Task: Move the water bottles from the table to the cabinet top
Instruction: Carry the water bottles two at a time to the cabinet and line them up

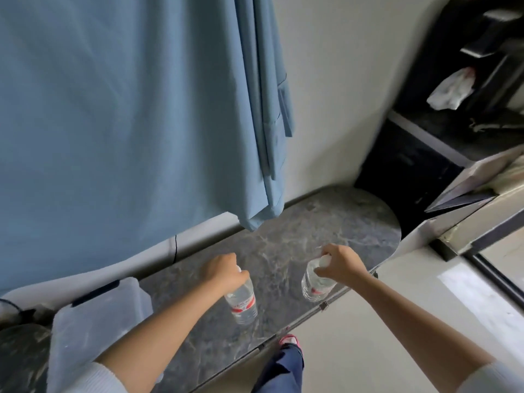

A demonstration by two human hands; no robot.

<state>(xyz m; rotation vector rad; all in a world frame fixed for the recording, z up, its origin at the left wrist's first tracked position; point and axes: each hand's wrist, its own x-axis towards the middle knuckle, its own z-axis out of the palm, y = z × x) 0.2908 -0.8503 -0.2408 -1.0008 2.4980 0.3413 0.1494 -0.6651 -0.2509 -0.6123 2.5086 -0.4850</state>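
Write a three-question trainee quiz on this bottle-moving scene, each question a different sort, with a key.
1. True or false: the left hand grips the top of the left water bottle.
2. Multiple choice: the right water bottle is held by the right hand at its A) base, B) label, C) cap end.
3. Fill in: a translucent plastic ____ sits on the marble-patterned table, left of the bottles.

Key: 1 true; 2 C; 3 box.
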